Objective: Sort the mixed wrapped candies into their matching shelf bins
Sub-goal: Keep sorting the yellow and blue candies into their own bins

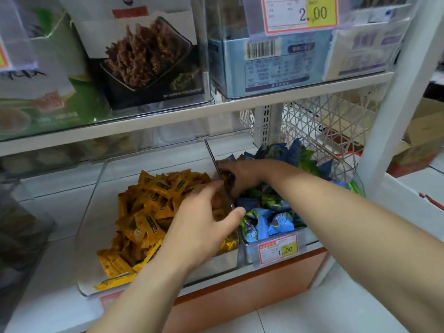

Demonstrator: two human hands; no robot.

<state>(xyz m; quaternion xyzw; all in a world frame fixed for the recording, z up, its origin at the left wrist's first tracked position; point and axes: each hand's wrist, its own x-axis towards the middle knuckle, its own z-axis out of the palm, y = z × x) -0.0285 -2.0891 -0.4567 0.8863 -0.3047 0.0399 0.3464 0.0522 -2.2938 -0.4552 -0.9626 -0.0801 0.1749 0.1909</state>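
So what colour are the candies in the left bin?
The candies are orange-yellow with small dark labels; the head view shows them best.

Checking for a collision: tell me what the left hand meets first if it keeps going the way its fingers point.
Most likely the clear plastic divider wall, right at the fingertips of the left hand; the right hand lies just beyond it. Depth is unclear.

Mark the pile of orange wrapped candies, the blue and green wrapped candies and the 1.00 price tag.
Pile of orange wrapped candies (146,212): head view, heap's middle.
Blue and green wrapped candies (276,223): head view, a front blue wrapper.
White-and-yellow 1.00 price tag (278,252): head view, tag's centre.
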